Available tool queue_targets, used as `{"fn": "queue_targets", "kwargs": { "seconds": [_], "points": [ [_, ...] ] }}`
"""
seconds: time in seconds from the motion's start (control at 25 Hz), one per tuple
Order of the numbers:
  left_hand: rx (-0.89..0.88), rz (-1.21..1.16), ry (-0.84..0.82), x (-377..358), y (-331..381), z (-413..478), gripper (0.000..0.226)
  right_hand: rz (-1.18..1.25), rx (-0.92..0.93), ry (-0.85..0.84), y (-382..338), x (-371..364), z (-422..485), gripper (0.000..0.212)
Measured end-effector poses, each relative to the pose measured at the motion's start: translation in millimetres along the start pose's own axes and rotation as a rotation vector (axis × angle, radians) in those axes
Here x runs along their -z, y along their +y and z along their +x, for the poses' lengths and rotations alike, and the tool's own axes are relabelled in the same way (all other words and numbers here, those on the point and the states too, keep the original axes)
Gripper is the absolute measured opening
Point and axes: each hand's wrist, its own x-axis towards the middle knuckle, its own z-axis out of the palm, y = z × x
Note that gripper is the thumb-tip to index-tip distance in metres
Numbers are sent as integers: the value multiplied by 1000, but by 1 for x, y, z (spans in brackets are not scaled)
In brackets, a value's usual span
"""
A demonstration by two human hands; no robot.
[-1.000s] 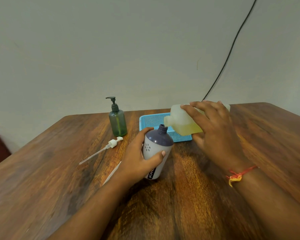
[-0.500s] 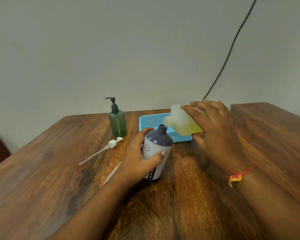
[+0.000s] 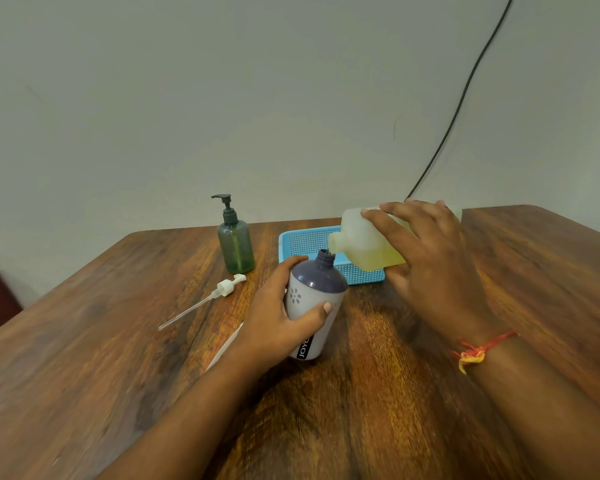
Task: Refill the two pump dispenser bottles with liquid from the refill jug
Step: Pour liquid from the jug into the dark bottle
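My left hand point(image 3: 278, 317) grips a white bottle with a dark purple shoulder point(image 3: 317, 299), tilted slightly right, its neck open. My right hand point(image 3: 430, 268) holds the translucent refill jug point(image 3: 364, 244) tipped on its side, yellow liquid pooled in its lower part, its spout just above the bottle's open neck. A thin stream seems to run from spout to neck. The white pump head with its long tube point(image 3: 219, 292) lies on the table to the left. A green pump bottle point(image 3: 236, 240) stands upright behind it with its dark pump on.
A blue mesh tray point(image 3: 302, 242) sits behind the bottle on the wooden table point(image 3: 118, 341). A white strip lies partly hidden under my left wrist. A black cable point(image 3: 458, 109) runs down the wall at the back right.
Both hands hold almost the same pose. The jug's spout has stayed over the bottle's neck, and nothing else on the table has moved.
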Motion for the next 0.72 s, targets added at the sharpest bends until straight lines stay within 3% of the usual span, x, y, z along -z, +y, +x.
{"fn": "queue_targets", "kwargs": {
  "seconds": [0.72],
  "points": [
    [11, -13, -3, -1, 0, 0, 75, -4, 17, 23, 0, 1, 0, 84]
  ]
}}
